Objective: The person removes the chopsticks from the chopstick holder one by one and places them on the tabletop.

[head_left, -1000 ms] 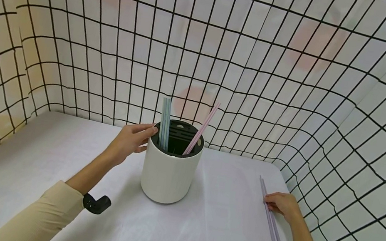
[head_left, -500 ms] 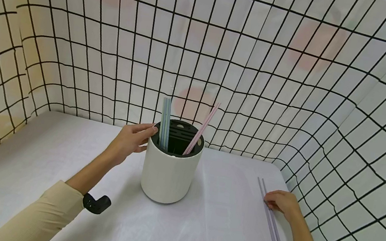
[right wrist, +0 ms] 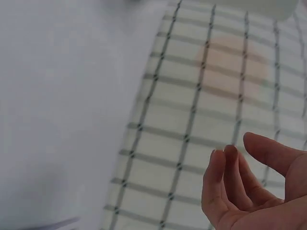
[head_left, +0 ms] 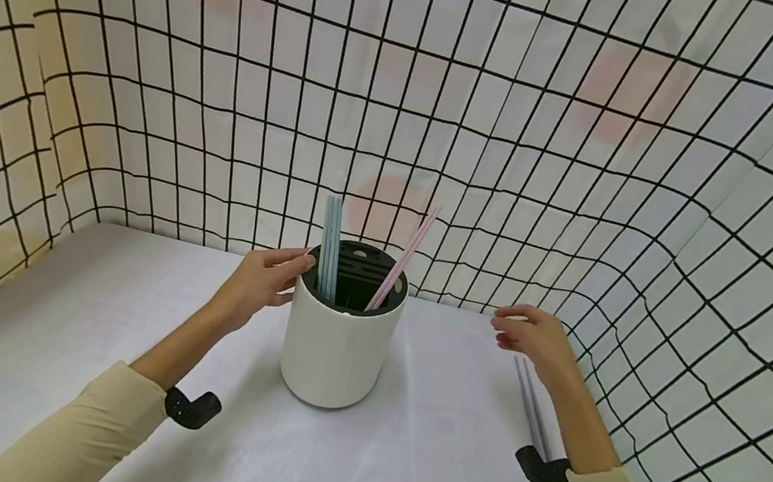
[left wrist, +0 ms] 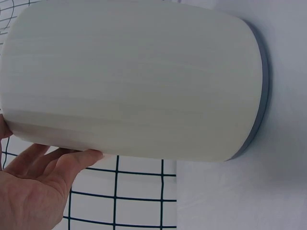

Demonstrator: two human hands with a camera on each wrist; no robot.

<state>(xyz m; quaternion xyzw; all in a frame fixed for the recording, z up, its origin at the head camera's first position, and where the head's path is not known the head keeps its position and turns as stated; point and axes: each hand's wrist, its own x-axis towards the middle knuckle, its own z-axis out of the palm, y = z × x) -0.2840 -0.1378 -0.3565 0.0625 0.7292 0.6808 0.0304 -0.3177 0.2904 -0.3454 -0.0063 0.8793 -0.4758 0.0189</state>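
Observation:
A white round utensil holder (head_left: 334, 363) with a black slotted top stands mid-table in the head view. Blue-green chopsticks (head_left: 330, 249) lean in its left side and pink chopsticks (head_left: 404, 259) in its right. My left hand (head_left: 263, 282) holds the holder's rim from the left; in the left wrist view its fingertips (left wrist: 93, 155) lie against the white wall (left wrist: 144, 81). To the right, lilac chopsticks (head_left: 533, 407) lie on the table, partly hidden by my right wrist. My right hand (head_left: 533, 340) is raised beyond their far ends, empty, its fingers loosely bent in the right wrist view.
Black grid mesh (head_left: 388, 132) over white sheeting walls the table at the back and both sides. A white cover (head_left: 429, 450) spreads over the tabletop. Each wrist carries a small black camera (head_left: 193, 409).
My right hand has let go of the lilac chopsticks, leaving them on the table, and has moved up and to the left. The left hand and the holder stay put.

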